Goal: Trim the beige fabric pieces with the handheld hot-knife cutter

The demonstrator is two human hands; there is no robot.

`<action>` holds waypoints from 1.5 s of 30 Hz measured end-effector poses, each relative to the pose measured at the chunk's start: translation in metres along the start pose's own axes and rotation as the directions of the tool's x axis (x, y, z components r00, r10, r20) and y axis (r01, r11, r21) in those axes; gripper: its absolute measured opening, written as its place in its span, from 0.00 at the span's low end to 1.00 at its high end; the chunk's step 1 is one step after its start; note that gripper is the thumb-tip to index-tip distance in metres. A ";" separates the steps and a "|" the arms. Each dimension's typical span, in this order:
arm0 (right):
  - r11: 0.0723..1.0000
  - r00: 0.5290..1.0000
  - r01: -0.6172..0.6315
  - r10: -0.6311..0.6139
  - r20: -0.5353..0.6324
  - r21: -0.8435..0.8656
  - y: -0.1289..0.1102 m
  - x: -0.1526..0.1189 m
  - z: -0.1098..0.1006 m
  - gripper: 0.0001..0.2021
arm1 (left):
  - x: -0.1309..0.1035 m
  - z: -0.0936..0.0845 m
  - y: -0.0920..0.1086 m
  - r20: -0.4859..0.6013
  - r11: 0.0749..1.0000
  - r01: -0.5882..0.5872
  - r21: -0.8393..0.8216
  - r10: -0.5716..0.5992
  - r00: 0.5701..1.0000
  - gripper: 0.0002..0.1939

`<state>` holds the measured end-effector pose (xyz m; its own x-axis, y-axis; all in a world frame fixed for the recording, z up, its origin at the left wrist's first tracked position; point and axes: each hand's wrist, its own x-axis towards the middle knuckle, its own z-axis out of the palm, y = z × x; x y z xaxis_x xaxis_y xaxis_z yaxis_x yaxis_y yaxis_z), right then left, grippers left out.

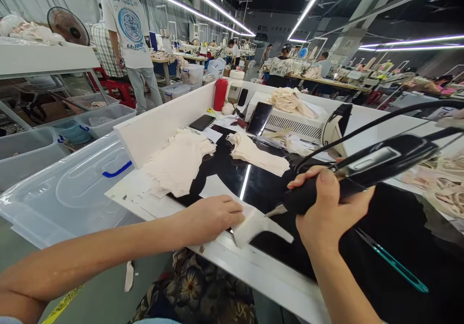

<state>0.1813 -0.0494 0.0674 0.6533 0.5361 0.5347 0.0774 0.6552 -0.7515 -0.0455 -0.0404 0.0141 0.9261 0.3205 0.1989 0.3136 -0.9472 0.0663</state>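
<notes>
Left hand [213,218] on fabric [251,225], right [326,213] gripping tool [380,162]

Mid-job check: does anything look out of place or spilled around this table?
Yes: a pale strip lies on the floor, off the near edge of the table, while a stack of pale pieces lies up on it. The strip may have dropped there. I see no spill.

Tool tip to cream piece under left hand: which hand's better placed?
Likely right: the right hand grips the black tool, its tip close to the cream piece; the left hand touches it.
</notes>
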 end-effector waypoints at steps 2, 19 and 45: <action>1.000 1.000 -0.008 0.008 -0.030 0.011 -0.010 0.002 -0.001 0.20 | 0.003 -0.001 0.010 0.050 0.994 0.076 0.075 -0.079 0.996 0.13; 1.000 0.999 0.008 -0.007 -0.044 0.014 -0.016 -0.010 -0.027 0.23 | 0.019 -0.005 0.035 0.179 0.961 0.268 0.073 -0.277 0.944 0.11; 1.000 1.000 -0.004 0.004 -0.016 0.008 -0.014 -0.021 -0.030 0.27 | 0.039 0.023 0.027 -0.189 0.974 -0.170 0.148 0.196 0.962 0.08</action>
<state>0.1889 -0.0862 0.0552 0.6652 0.5303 0.5256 0.0687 0.6575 -0.7503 0.0034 -0.0532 0.0014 0.9132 0.1223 0.3888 0.1794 -0.9771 -0.1141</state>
